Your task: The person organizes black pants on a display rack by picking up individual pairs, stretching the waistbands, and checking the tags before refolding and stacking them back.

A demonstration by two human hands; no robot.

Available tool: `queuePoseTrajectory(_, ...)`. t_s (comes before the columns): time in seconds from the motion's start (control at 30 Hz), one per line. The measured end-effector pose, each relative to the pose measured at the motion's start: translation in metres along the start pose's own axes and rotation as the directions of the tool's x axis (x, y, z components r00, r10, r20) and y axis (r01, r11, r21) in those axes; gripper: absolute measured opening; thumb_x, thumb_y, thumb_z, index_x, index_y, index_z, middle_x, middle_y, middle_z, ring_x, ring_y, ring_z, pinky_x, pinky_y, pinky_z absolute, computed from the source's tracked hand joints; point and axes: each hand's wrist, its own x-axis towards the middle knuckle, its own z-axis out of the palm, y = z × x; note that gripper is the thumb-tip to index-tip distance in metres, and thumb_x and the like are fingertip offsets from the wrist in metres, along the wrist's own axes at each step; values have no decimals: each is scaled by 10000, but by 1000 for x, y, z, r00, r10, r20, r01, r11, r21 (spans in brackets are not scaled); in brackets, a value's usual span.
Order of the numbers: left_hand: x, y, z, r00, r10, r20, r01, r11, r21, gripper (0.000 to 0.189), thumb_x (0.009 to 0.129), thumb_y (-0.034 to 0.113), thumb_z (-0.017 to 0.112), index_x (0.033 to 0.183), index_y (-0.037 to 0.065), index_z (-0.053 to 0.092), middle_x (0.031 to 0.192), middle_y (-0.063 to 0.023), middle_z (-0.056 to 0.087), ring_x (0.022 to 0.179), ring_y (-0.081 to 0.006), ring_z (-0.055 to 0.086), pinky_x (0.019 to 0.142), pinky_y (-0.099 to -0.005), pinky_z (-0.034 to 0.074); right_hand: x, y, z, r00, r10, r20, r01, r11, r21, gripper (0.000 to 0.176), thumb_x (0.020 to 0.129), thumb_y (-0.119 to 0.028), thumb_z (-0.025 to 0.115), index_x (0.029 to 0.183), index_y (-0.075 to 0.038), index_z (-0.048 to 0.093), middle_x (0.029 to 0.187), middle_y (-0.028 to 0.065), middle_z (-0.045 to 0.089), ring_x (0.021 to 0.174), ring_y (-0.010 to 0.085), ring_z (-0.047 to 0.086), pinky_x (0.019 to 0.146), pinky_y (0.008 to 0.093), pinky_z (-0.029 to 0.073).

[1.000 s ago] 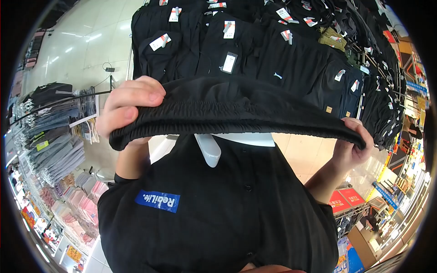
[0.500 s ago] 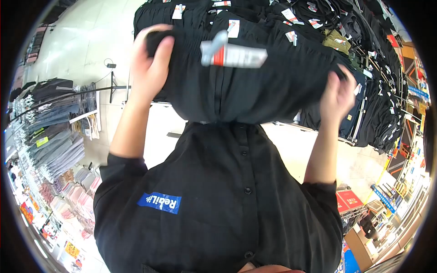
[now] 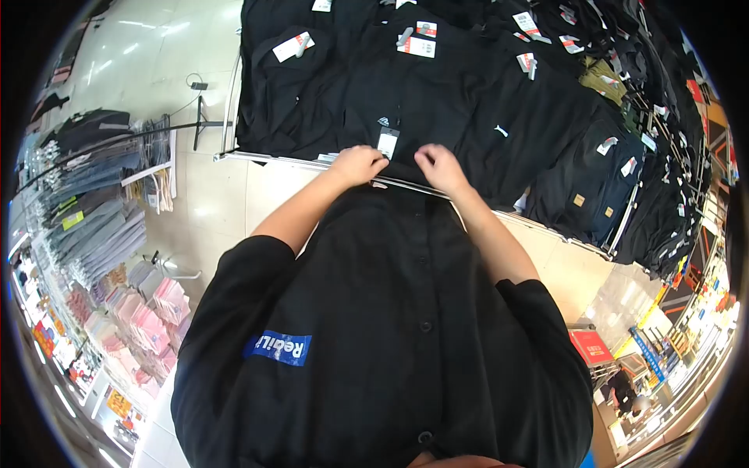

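Observation:
A folded pair of black trousers (image 3: 406,90) lies flat on the display, a red-and-white tag (image 3: 417,45) at its far end. A small logo and a hanging white label (image 3: 388,143) show toward its near end. My left hand (image 3: 359,165) is closed at the near edge of the trousers, beside that label, with its fingertips pinching the fabric. To the right, my right hand (image 3: 441,168) is likewise closed, thumb and fingers curled on the same near edge. Part of the fabric under the fingers is hidden.
More black garments with tags lie on both sides, including trousers with a white logo (image 3: 501,131). A metal rail (image 3: 273,161) runs along the display's front edge. Hanging jeans (image 3: 101,210) and folded pink items (image 3: 152,316) are at left; a red box (image 3: 591,348) stands at lower right.
The black trousers, held up and spread between both hands earlier, now lie on the display. My hands have come down toward me and closer together, to the near edge.

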Motion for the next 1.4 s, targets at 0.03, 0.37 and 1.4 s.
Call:
queuePoseTrajectory(0.03,-11,-2,6,1000,-17,-20,18,998,55,360,988,390,564,973,78,743,1000,-166,733,1005,-359,687,902,-500,528,-12,7,10,991,61,120,-57,998,-38,323,981,-320,610,1043,-20,711,1038,207,707,1007,393,667,891,459,527)
queuePoseTrajectory(0.37,-40,6,-30,888,-160,-432,54,968,-247,232,969,238,629,1014,33,726,1015,-163,707,980,-364,678,883,-443,536,-11,6,15,957,220,190,-206,974,-89,302,987,-299,579,1031,-33,718,928,210,726,924,377,706,826,462,544)
queuePoseTrajectory(1.4,-134,-182,-89,959,-52,-278,28,995,-91,210,996,273,592,1023,96,700,1077,-47,666,1122,-249,582,1114,-583,312,283,-196,129,928,-361,88,369,923,-109,278,848,-166,760,996,-17,579,858,146,574,939,339,586,916,419,469)
